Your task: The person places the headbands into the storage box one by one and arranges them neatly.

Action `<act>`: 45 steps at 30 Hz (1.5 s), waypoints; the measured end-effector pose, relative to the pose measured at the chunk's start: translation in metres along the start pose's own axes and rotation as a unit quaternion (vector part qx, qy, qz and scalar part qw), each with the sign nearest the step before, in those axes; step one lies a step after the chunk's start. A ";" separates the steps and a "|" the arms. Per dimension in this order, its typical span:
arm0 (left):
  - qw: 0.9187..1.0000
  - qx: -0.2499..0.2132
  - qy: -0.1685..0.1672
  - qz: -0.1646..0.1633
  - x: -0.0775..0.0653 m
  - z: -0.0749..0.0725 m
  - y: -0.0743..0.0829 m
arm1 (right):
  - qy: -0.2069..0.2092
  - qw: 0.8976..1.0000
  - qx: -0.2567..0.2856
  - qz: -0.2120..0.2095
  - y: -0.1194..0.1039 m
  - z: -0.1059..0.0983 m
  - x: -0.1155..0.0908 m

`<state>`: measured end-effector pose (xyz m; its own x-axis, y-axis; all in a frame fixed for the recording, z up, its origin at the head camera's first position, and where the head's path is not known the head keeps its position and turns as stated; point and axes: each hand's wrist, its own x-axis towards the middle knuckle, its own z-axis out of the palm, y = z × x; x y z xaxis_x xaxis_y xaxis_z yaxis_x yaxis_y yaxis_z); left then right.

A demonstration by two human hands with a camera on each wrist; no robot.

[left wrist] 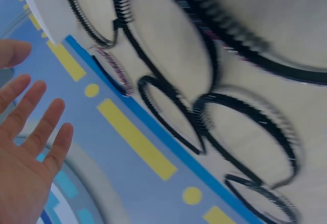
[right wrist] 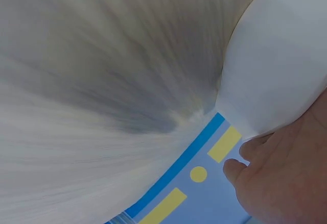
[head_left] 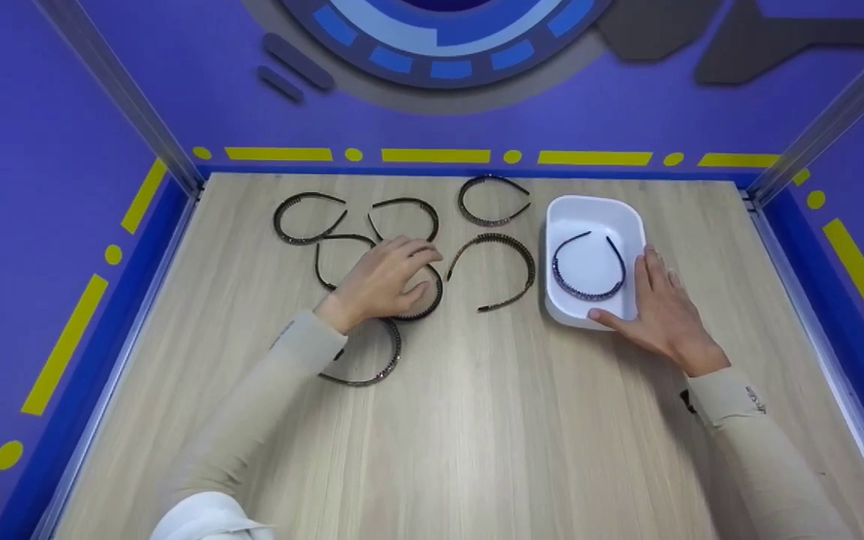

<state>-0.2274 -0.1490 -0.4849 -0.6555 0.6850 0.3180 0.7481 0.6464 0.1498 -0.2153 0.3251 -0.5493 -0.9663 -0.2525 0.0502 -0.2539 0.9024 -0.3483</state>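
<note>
My left hand hovers over several dark headbands on the table, its fingers spread and holding nothing. Under it lie a black headband and another dark headband, both partly hidden. In the left wrist view the same hand appears with fingers apart. Against the right wall of a white plastic container rests my right hand, fingers extended along the side and thumb at the near corner. Inside the container is a beaded headband. In the right wrist view, the right hand touches the container.
A brown toothed headband lies left of the container. Behind it is a beaded headband. Two dark headbands lie at the back left, and a beaded one nearer. Blue panels border the table.
</note>
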 end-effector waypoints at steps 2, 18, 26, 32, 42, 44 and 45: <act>1.000 -0.001 0.001 -0.007 -0.010 0.001 -0.004 | -0.001 1.000 -0.001 0.001 0.000 -0.001 0.000; 0.999 -0.008 0.020 -0.040 -0.077 0.014 -0.022 | -0.004 1.000 -0.001 0.008 0.002 0.000 -0.001; 0.998 -0.008 -0.006 -0.069 -0.098 0.022 -0.027 | -0.007 1.000 -0.001 0.010 0.001 0.000 -0.001; 0.996 -0.006 -0.026 -0.090 -0.106 0.027 -0.029 | -0.008 1.000 0.000 0.011 0.000 -0.001 0.000; 0.990 -0.032 -0.053 -0.128 -0.114 0.033 -0.030 | -0.017 1.000 0.003 0.014 0.000 -0.001 0.001; 0.990 -0.038 -0.050 -0.129 -0.114 0.033 -0.029 | -0.017 1.000 0.005 0.015 0.000 -0.001 0.001; 0.990 -0.039 -0.050 -0.130 -0.114 0.033 -0.029 | -0.017 1.000 0.005 0.015 0.000 -0.001 0.002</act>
<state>-0.1779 -0.2347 -0.5563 -0.8305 0.5316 0.1662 0.5565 0.7797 0.2870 -0.2170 0.3253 -0.5488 -0.9713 -0.2376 0.0073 -0.2243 0.9059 -0.3593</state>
